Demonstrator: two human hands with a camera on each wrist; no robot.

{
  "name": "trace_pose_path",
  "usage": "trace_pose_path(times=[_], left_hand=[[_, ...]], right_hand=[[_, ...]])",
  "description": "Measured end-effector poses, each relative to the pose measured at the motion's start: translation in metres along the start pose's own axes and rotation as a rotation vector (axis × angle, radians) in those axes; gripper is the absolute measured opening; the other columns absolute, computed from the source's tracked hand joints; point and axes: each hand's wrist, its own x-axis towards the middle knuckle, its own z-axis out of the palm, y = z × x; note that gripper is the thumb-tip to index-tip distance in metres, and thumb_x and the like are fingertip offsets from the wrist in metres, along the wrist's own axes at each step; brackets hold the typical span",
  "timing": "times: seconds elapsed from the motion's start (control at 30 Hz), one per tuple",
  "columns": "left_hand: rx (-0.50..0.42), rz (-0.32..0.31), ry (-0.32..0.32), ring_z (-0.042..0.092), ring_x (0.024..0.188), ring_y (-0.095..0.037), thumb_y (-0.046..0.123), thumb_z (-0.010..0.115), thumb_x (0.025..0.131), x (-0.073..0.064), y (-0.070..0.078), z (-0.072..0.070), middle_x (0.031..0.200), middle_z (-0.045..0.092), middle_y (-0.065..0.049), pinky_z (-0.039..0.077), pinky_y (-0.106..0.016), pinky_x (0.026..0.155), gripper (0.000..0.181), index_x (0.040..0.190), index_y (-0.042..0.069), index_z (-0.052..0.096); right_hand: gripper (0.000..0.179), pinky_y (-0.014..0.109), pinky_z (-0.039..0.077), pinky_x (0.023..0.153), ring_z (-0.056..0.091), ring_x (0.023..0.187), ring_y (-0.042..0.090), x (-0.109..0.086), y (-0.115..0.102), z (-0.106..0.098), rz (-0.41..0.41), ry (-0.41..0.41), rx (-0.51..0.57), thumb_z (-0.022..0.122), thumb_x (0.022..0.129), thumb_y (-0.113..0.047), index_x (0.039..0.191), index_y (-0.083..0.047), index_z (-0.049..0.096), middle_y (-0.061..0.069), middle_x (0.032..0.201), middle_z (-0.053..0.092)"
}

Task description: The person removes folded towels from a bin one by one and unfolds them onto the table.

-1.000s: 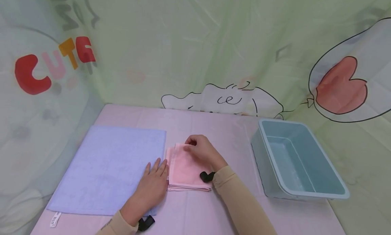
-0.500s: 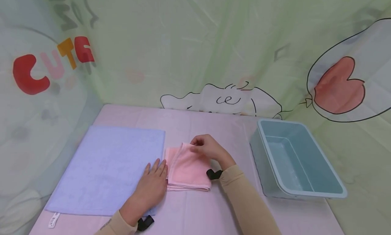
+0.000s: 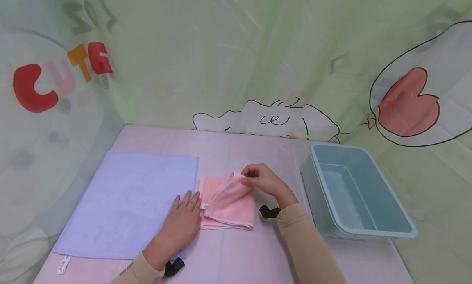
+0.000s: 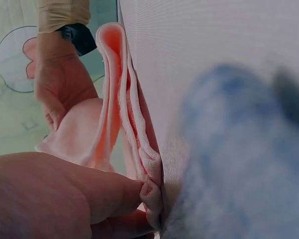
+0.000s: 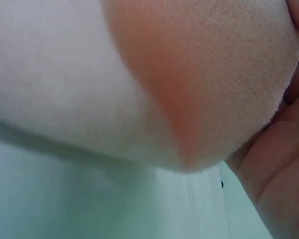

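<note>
Pinching with thumb and fingertips, the right hand (image 3: 266, 179) lifts the upper corner of a folded, pale-pink terry cloth (image 3: 233, 210) on the pale-pink covered table (image 3: 236, 255); the left hand (image 3: 180, 224), fingers stretched out, touches the cloth's left edge. Likely the top layer is being opened back; the next move probably calls for drawing that corner rightward while holding the lower layers down. Just left, a flat lavender-blue towel (image 3: 136, 194) limits room; a grey-blue, rectangular plastic bin (image 3: 316, 194) stands clear at right.
</note>
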Motion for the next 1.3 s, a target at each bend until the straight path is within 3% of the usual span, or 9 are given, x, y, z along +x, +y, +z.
trace_pose_path(times=[0.13,0.3,0.63,1.03,1.3], left_hand=[[0.007,0.005,0.002,0.035,0.162,-0.044,0.022,0.057,0.110,0.000,0.000,-0.001,0.168,0.046,-0.020,0.029,-0.067,0.129,0.042,0.141,-0.005,0.067],[0.009,0.002,0.000,0.035,0.162,-0.043,0.022,0.058,0.110,0.000,0.001,-0.002,0.168,0.046,-0.021,0.029,-0.066,0.129,0.050,0.150,-0.007,0.057],[0.002,-0.004,-0.010,0.035,0.162,-0.043,0.022,0.060,0.109,0.000,0.003,-0.004,0.168,0.046,-0.021,0.030,-0.066,0.129,0.052,0.151,-0.007,0.056],[-0.019,-0.011,-0.009,0.035,0.161,-0.044,0.021,0.060,0.109,-0.001,0.003,-0.005,0.168,0.046,-0.022,0.029,-0.067,0.129,0.052,0.151,-0.009,0.056],[-0.032,-0.019,-0.013,0.035,0.162,-0.044,0.021,0.060,0.109,0.000,0.002,-0.004,0.169,0.045,-0.022,0.029,-0.067,0.129,0.053,0.152,-0.008,0.054]], right_hand=[[0.007,0.024,0.053,0.075,0.060,0.083,0.015,-0.008,0.004,-0.007,-0.008,-0.005,0.017,0.078,0.096,-0.008,0.098,-0.002,0.075,-0.001,0.087,0.066],[0.008,0.024,0.054,0.077,0.060,0.087,0.014,-0.018,0.009,-0.016,-0.006,-0.006,0.043,0.077,0.097,-0.009,0.100,-0.001,0.075,-0.002,0.090,0.067],[0.009,0.023,0.054,0.079,0.059,0.084,0.011,-0.040,0.023,-0.032,-0.057,0.023,0.126,0.065,0.093,0.002,0.099,0.006,0.070,-0.007,0.088,0.067],[0.009,0.024,0.051,0.076,0.057,0.081,0.009,-0.057,0.044,-0.037,-0.062,0.235,0.290,0.055,0.091,0.009,0.094,0.015,0.061,-0.011,0.082,0.065],[0.024,0.021,0.052,0.072,0.057,0.077,0.008,-0.064,0.061,-0.035,-0.096,0.404,0.438,0.045,0.088,0.018,0.086,0.005,0.064,-0.008,0.080,0.066]])
